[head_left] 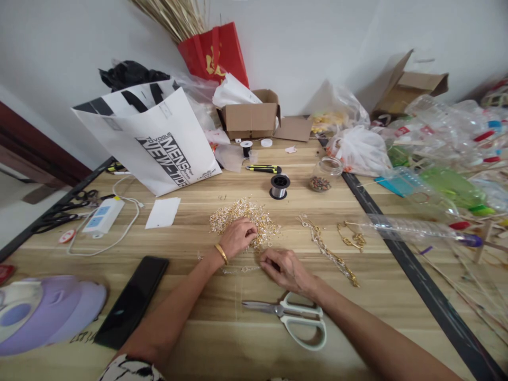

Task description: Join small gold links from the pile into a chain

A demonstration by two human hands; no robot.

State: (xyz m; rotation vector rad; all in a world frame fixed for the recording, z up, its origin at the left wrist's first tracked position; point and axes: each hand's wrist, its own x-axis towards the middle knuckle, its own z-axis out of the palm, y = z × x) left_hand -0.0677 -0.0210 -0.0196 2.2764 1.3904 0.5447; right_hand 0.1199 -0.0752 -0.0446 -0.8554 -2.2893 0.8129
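Note:
My left hand (239, 236) has its fingers curled together over the near side of a spread pile of small gold and silver beads (246, 210). Whatever lies between those fingertips is too small to make out. A thin silver chain (241, 270) lies on the table and runs up to the closed fingertips of my right hand (286, 269), which pinch its end beside the pile. Scissors with pale green handles (304, 320) rest below my right wrist, blades pointing left. To the right lie a gold and silver chain (329, 248) and a smaller gold chain (351, 235).
Behind the beads stand a wire spool (280, 186), a yellow-black utility knife (263, 169) and a bead jar (319, 183). A phone (133, 299), a power strip (103, 216) and a white paper bag (154, 140) occupy the left. Plastic bottles (444, 132) crowd the right.

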